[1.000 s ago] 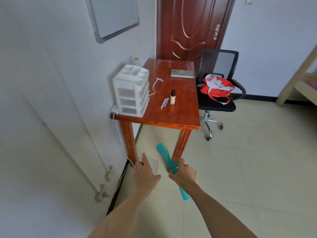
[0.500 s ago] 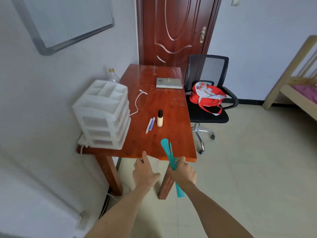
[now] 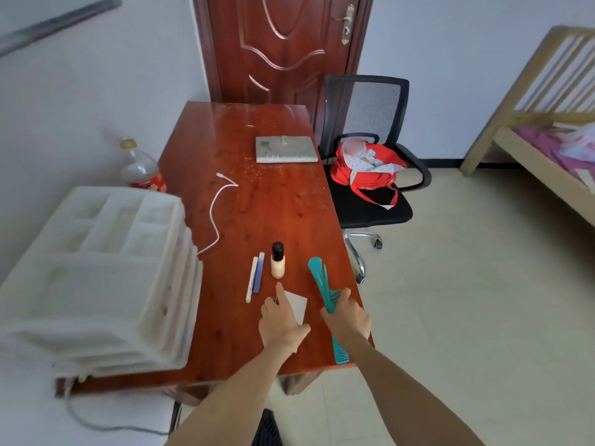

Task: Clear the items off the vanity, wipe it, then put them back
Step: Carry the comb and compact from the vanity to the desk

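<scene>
My right hand [image 3: 346, 318] grips two teal combs [image 3: 318, 278] over the near right part of the red-brown wooden vanity [image 3: 244, 207]. My left hand [image 3: 280, 323] holds a small pale flat square piece [image 3: 297, 304] just above the tabletop beside them. In front of my hands stand a small bottle with a black cap [image 3: 277, 260] and two thin sticks, one white and one blue [image 3: 255, 278]. A white cable [image 3: 215, 214] curls across the middle, and a grey flat box [image 3: 286, 149] lies at the far end.
A white drawer organizer [image 3: 103, 272] fills the near left corner. A plastic bottle [image 3: 140, 169] stands against the wall. A black office chair [image 3: 367, 175] with a red bag [image 3: 363, 170] is right of the table. A wooden bed frame [image 3: 531, 101] is far right; a door [image 3: 283, 46] behind.
I have come up to the table; both hands, which were below its front edge, are now over the tabletop near the bottle and sticks, still holding the combs and the pale piece.
</scene>
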The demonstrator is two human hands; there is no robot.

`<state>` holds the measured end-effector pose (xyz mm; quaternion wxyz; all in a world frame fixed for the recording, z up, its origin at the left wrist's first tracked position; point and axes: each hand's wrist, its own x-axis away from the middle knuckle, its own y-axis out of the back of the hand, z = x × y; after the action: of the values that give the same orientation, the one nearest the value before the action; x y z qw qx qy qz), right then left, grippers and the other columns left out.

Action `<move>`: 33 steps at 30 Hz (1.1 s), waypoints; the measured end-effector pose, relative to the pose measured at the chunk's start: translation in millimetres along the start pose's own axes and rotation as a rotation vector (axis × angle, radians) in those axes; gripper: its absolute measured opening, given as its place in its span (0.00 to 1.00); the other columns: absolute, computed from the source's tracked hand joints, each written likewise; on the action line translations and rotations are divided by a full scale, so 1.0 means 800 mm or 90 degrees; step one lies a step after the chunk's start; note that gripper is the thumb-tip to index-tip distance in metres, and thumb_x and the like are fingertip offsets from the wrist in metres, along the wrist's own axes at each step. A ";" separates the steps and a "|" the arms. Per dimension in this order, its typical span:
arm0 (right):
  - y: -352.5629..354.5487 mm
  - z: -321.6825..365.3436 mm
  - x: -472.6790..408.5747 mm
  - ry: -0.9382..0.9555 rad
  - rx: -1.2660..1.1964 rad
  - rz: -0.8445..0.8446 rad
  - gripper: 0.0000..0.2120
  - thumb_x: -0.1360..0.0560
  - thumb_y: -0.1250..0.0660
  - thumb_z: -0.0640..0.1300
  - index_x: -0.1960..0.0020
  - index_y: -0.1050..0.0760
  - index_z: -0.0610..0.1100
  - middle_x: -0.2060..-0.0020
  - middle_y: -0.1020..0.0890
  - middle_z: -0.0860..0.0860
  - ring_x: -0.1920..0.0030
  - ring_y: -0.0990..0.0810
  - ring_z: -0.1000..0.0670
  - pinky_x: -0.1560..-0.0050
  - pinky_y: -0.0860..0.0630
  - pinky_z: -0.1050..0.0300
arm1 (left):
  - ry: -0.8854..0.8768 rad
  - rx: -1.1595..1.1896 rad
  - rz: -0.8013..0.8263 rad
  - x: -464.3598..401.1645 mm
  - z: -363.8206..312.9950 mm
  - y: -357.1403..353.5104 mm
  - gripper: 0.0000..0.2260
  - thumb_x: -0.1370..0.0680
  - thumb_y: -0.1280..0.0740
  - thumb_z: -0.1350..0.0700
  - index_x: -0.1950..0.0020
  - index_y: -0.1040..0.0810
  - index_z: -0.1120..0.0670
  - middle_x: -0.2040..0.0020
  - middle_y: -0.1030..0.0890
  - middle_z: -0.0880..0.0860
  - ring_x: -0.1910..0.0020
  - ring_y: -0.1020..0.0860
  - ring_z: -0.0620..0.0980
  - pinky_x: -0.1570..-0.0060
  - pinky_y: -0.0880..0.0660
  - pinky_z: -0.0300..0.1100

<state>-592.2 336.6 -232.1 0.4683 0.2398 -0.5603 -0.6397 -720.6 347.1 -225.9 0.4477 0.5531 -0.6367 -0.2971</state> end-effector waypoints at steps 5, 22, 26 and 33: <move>-0.004 0.011 -0.049 -0.072 -0.010 0.011 0.20 0.24 0.39 0.58 0.41 0.37 0.45 0.46 0.26 0.50 0.52 0.20 0.50 0.59 0.23 0.58 | -0.061 -0.043 0.036 -0.052 -0.017 -0.017 0.46 0.30 0.30 0.41 0.25 0.55 0.54 0.35 0.32 0.55 0.37 0.33 0.52 0.42 0.29 0.41; -0.021 0.014 -0.131 0.074 -0.053 0.004 0.26 0.24 0.40 0.59 0.32 0.38 0.47 0.40 0.30 0.50 0.42 0.26 0.51 0.51 0.25 0.59 | -0.131 0.008 -0.033 -0.078 -0.021 -0.049 0.33 0.26 0.33 0.45 0.27 0.41 0.58 0.28 0.35 0.57 0.29 0.38 0.54 0.33 0.36 0.44; -0.028 -0.003 -0.133 0.193 -0.043 -0.036 0.24 0.22 0.42 0.55 0.29 0.36 0.46 0.34 0.30 0.49 0.36 0.31 0.47 0.39 0.28 0.53 | -0.265 -0.038 -0.048 -0.066 0.002 -0.053 0.25 0.25 0.36 0.50 0.31 0.33 0.58 0.31 0.30 0.56 0.32 0.32 0.54 0.34 0.32 0.50; -0.033 -0.038 -0.128 0.468 0.146 0.028 0.28 0.23 0.56 0.54 0.29 0.33 0.45 0.29 0.33 0.48 0.27 0.39 0.44 0.31 0.47 0.48 | -0.387 -0.154 0.012 -0.053 0.013 -0.054 0.23 0.24 0.47 0.51 0.32 0.30 0.56 0.32 0.28 0.53 0.32 0.31 0.51 0.35 0.32 0.47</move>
<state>-529.6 408.9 -287.5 0.6219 0.4914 -0.4281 -0.4342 -711.4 377.8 -278.0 0.3025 0.3762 -0.7062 -0.5179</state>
